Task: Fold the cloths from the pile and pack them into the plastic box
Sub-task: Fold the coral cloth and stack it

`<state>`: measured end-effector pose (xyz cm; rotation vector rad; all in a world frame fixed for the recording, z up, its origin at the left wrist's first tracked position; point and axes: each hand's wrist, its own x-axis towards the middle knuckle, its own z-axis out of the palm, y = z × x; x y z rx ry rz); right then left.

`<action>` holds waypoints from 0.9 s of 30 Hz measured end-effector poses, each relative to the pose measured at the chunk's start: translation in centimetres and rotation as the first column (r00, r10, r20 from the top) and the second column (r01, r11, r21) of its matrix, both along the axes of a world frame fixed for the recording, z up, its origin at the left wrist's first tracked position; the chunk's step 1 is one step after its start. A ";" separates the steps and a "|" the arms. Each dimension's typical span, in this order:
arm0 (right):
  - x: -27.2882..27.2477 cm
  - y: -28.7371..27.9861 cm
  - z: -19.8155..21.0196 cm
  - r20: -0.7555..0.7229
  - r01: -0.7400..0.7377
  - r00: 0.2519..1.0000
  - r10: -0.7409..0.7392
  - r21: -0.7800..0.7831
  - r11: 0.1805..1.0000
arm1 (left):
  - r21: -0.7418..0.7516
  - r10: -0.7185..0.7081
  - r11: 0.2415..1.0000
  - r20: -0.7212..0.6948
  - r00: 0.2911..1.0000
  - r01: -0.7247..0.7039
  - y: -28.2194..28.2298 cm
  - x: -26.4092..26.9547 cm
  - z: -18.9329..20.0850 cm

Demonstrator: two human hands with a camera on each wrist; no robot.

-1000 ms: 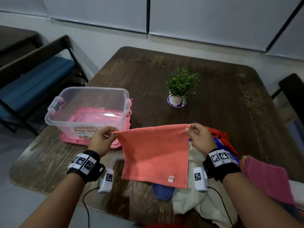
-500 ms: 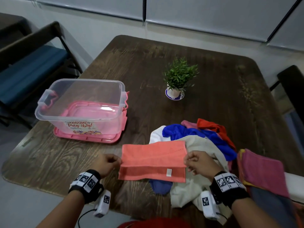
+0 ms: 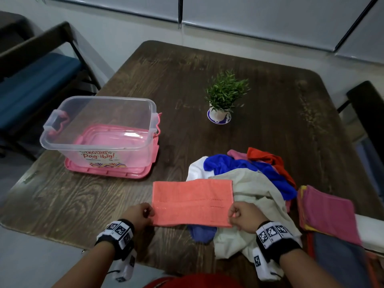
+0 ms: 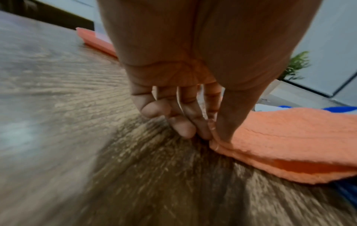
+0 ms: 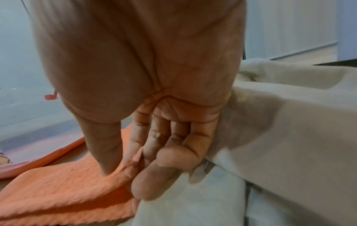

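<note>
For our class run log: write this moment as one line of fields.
step: folding | item: orange cloth, folded, flat on table | left hand: pinches left edge | right hand: pinches right edge | plastic box: no cloth inside

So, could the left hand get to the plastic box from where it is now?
Probably yes. The left hand pinches the orange cloth at its left end, and only bare table lies between it and the plastic box, whose top is open.
</note>
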<state>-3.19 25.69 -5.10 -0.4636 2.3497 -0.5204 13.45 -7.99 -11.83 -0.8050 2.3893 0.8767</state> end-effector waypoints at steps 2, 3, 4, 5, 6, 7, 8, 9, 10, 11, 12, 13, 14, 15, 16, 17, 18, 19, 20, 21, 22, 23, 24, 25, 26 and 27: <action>0.0 -0.4 0.4 -0.043 -0.024 0.999 0.026 0.051 0.998 | -0.044 -0.055 0.997 0.011 0.998 0.056 -0.1 -0.3 0.1; -0.1 -0.7 0.8 -0.072 -0.026 0.997 0.030 0.065 0.998 | -0.062 -0.063 0.996 0.004 0.998 0.063 -0.1 -0.6 0.1; -0.4 -1.0 1.0 -0.114 -0.022 0.993 0.029 0.063 0.998 | -0.075 -0.050 0.996 -0.019 0.999 0.049 -0.2 -1.0 0.2; -0.6 -1.5 1.5 -0.160 -0.007 0.987 0.016 0.058 0.998 | -0.082 -0.020 0.996 -0.045 0.999 0.017 -0.3 -1.5 0.4; -0.9 -1.8 1.8 -0.208 0.021 0.978 -0.013 0.038 0.999 | -0.091 0.014 0.996 -0.090 0.996 -0.022 -0.5 -2.2 0.6; -1.2 -2.3 2.3 -0.248 0.062 0.967 -0.055 0.019 0.998 | -0.097 0.054 0.993 -0.138 0.989 -0.068 -0.7 -3.0 0.7; -1.6 -2.7 2.6 -0.272 0.107 0.956 -0.106 -0.011 0.994 | -0.097 0.095 0.989 -0.190 0.977 -0.115 -1.0 -3.7 1.0; -1.9 -3.1 2.7 -0.280 0.160 0.946 -0.163 -0.035 0.987 | -0.088 0.126 0.985 -0.228 0.965 -0.150 -1.2 -4.5 1.3; -2.3 -3.4 2.6 -0.263 0.206 0.940 -0.216 -0.065 0.976 | -0.080 0.136 0.984 -0.260 0.956 -0.162 -1.4 -5.2 1.5; -2.5 -3.7 2.5 -0.228 0.250 0.938 -0.261 -0.076 0.965 | -0.074 0.132 0.985 -0.264 0.955 -0.157 -1.5 -5.8 1.9; -2.8 -4.0 2.3 -0.183 0.286 0.937 -0.297 -0.083 0.955 | -0.075 0.121 0.987 -0.253 0.960 -0.145 -1.5 -6.3 2.1; -3.0 -4.2 2.2 -0.130 0.320 0.936 -0.327 -0.071 0.945 | -0.087 0.112 0.987 -0.224 0.968 -0.134 -1.4 -6.7 2.2; -3.2 -4.4 1.9 -0.078 0.342 0.935 -0.347 -0.072 0.937 | -0.113 0.093 0.987 -0.191 0.977 -0.116 -1.4 -7.1 2.1; -3.4 -4.5 1.7 -0.028 0.357 0.933 -0.359 -0.072 0.931 | -0.152 0.062 0.985 -0.141 0.988 -0.084 -1.3 -7.3 2.1; -3.6 -4.5 1.4 0.004 0.371 0.928 -0.372 -0.081 0.925 | -0.192 0.023 0.981 -0.091 0.996 -0.040 -1.2 -7.5 1.9; -3.7 -4.5 1.3 0.019 0.383 0.924 -0.383 -0.085 0.920 | -0.212 -0.002 0.977 -0.049 0.999 -0.009 -1.2 -7.5 1.8; -3.8 -4.5 1.1 0.019 0.387 0.922 -0.386 -0.095 0.917 | -0.217 -0.013 0.976 -0.028 1.000 0.007 -1.3 -7.6 1.8; -3.9 -4.4 1.0 0.010 0.384 0.923 -0.386 -0.111 0.916 | -0.210 -0.023 0.978 -0.019 1.000 0.018 -1.2 -7.7 1.9; -4.0 -4.4 1.1 -0.005 0.378 0.924 -0.381 -0.128 0.917 | -0.194 -0.038 0.981 -0.028 0.999 0.032 -1.4 -7.7 1.7; -4.0 -4.3 1.3 -0.008 0.384 0.921 -0.389 -0.154 0.911 | -0.164 -0.048 0.986 -0.053 0.997 0.038 -1.5 -7.7 1.7; -4.1 -4.1 1.4 0.007 0.408 0.910 -0.414 -0.183 0.895 | -0.123 -0.049 0.992 -0.098 0.994 0.036 -1.6 -7.6 1.4; -4.2 -3.8 1.6 0.037 0.447 0.892 -0.450 -0.218 0.868 | -0.069 -0.031 0.997 -0.144 0.989 0.021 -1.9 -7.4 1.1; -4.4 -3.4 1.5 0.073 0.489 0.870 -0.487 -0.251 0.836 | -0.004 0.005 1.000 -0.208 0.978 -0.006 -2.1 -7.0 0.9; -4.5 -2.9 1.5 0.114 0.526 0.848 -0.517 -0.294 0.798 | 0.075 0.065 0.996 -0.284 0.957 -0.045 -2.4 -6.6 1.0; -4.6 -2.3 1.3 0.157 0.560 0.826 -0.541 -0.343 0.755 | 0.189 0.163 0.977 -0.363 0.917 -0.099 -2.6 -6.2 1.2; -4.6 -1.7 1.4 0.203 0.585 0.808 -0.553 -0.391 0.711 | 0.319 0.285 0.935 -0.407 0.868 -0.157 -2.7 -5.8 1.5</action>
